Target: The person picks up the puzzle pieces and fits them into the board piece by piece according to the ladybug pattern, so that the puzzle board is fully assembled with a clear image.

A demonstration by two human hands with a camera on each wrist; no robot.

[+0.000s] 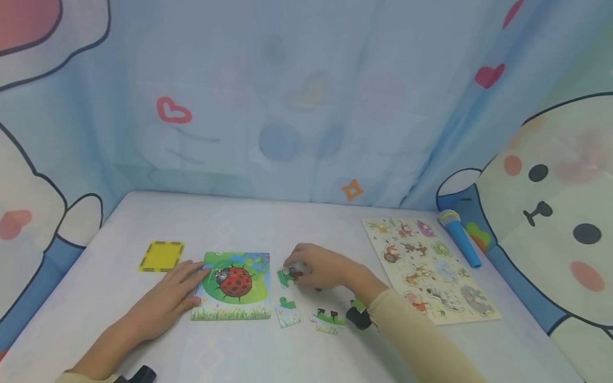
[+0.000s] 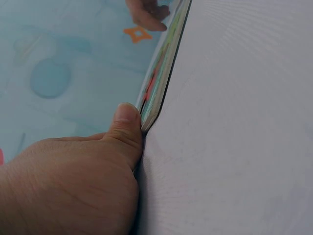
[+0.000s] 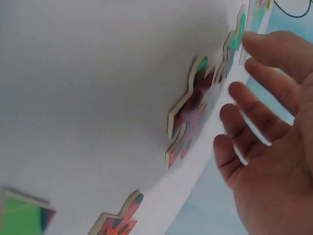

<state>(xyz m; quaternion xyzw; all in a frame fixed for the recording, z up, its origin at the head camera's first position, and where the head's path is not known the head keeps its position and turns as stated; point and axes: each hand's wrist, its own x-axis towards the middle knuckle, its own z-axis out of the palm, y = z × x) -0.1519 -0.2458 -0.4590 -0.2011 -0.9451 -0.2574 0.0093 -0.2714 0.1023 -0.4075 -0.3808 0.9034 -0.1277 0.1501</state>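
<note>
Ladybug puzzle (image 1: 231, 286) flat on counter (image 1: 230, 351). My left hand (image 1: 165, 298) touches its 9 o'clock edge, fingers extended, thumb apart. My right hand (image 1: 318, 266) off its 3 o'clock side, over loose dark-red piece (image 3: 192, 102); fingers apart, loosely curved. Tips near green piece (image 1: 284, 277); contact, cannot tell. Grass piece (image 1: 288, 318) at puzzle's 4 o'clock. Yellow tile (image 1: 162, 256) at 10 o'clock. Animal puzzle board (image 1: 423, 255) well apart, 3 o'clock.

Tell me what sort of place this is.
Perhaps a child's play corner, judging by the puzzle pieces and toy microphone on the table, and the cartoon curtain behind it.
</note>
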